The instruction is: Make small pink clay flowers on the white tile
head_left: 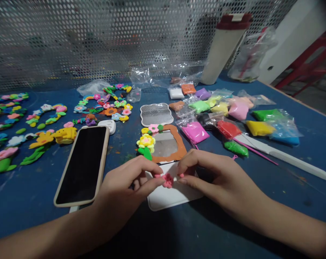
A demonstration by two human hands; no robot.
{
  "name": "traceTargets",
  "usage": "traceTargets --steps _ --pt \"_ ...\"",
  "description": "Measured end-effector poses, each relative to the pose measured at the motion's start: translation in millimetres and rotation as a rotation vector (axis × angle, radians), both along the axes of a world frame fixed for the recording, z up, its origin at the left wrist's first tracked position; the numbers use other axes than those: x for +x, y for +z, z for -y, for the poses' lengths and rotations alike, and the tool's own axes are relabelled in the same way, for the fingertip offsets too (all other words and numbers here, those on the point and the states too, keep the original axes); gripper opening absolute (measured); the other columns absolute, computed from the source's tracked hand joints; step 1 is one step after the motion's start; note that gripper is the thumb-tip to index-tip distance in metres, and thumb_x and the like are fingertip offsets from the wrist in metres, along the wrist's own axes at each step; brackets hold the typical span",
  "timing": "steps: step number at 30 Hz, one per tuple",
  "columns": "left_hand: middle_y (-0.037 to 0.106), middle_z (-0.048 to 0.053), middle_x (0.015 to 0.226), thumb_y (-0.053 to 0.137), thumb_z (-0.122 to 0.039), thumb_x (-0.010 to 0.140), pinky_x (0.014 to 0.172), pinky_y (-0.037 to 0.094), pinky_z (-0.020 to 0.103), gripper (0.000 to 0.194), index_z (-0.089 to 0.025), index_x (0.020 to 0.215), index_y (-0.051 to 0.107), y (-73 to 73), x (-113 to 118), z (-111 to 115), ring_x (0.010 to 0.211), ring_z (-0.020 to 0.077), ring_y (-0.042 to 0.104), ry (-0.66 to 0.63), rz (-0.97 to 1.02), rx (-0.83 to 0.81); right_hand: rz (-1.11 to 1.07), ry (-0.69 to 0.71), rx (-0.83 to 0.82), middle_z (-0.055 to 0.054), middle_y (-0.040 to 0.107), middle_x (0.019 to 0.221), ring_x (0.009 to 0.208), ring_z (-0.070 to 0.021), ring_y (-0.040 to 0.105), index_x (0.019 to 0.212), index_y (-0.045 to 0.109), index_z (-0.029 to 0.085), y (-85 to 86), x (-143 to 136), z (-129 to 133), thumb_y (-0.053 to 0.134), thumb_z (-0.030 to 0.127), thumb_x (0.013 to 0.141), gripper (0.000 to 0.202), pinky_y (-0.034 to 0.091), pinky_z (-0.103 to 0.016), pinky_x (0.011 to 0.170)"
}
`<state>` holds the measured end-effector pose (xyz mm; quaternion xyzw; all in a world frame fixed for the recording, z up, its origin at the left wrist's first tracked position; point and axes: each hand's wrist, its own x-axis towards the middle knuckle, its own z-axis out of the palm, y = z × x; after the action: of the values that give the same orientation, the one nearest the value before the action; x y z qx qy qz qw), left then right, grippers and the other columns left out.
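Note:
Between thumb and index finger, my left hand [135, 180] pinches a small pink clay flower [168, 180] by its left side. My right hand [206, 171] is closed in a pinch on a small pink clay piece [182, 175], slightly apart from the flower's right side. Both hands are above a white board [165, 201]. Just beyond them lies a mirror whose frame is coated with brown clay [181, 144]. Yellow and pink clay flowers [146, 142] with green leaves sit along its left side. Behind it is a second mirror with a pale scalloped rim [156, 105].
A phone [83, 169] and white earbud case [108, 126] lie left, beside many clay decorations [44, 138]. At right are bagged coloured clays [195, 133], a white comb-like tool [295, 162] and a pink stick [257, 151]. A tumbler [222, 50] stands by the perforated metal panel [98, 39].

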<state>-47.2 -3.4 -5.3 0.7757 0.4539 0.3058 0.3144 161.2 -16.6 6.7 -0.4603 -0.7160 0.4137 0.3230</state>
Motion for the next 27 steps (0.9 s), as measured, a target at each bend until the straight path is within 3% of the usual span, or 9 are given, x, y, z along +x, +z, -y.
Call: traceTargets --steps 7,12,16,22,27 --pt "0.061 -0.006 0.077 0.05 -0.014 0.088 0.057 0.043 0.017 0.015 -0.025 0.092 0.059 1.6 -1 0 0.063 0.007 0.057 -0.086 -0.015 0.082 0.055 -0.011 -0.029 0.003 0.067 0.08 0.075 -0.0101 0.06 0.083 0.063 0.02 0.6 -1 1 0.057 0.016 0.086 0.008 0.044 -0.019 0.066" --pt "0.052 -0.008 0.064 0.053 -0.016 0.087 0.048 0.039 0.017 0.011 -0.023 0.081 0.057 2.3 -3 1 0.051 0.0058 0.048 -0.082 -0.021 0.06 0.054 -0.032 0.059 0.005 0.064 0.078 0.073 -0.008 0.058 0.081 0.062 0.02 -0.2 -1 1 0.059 0.014 0.084 0.008 0.042 -0.016 0.066" --pt "0.056 -0.006 0.075 0.054 -0.013 0.086 0.053 0.041 0.017 0.012 -0.024 0.089 0.056 -1.8 -3 1 0.059 0.0067 0.053 -0.061 -0.031 0.097 0.117 -0.029 0.076 0.003 0.065 0.077 0.071 -0.009 0.058 0.083 0.061 0.02 -1.0 0 0 0.058 0.014 0.085 0.007 0.042 -0.017 0.063" --pt "0.058 -0.004 0.086 0.043 -0.01 0.091 0.069 0.043 0.019 0.02 -0.026 0.099 0.054 0.2 -4 0 0.078 0.008 0.057 -0.136 -0.027 0.127 0.243 0.1 0.243 -0.003 0.063 0.085 0.078 -0.0124 0.059 0.084 0.064 0.017 -1.7 6 -1 0.054 0.013 0.087 0.011 0.045 -0.021 0.07" --pt "0.058 -0.004 0.083 0.048 -0.015 0.09 0.063 0.042 0.02 0.013 -0.026 0.093 0.056 0.3 -4 0 0.074 0.0097 0.057 -0.101 -0.075 0.122 0.345 0.164 0.273 -0.005 0.063 0.088 0.08 -0.0157 0.059 0.087 0.065 0.016 -6.2 10 -2 0.051 0.007 0.086 0.017 0.047 -0.025 0.07"
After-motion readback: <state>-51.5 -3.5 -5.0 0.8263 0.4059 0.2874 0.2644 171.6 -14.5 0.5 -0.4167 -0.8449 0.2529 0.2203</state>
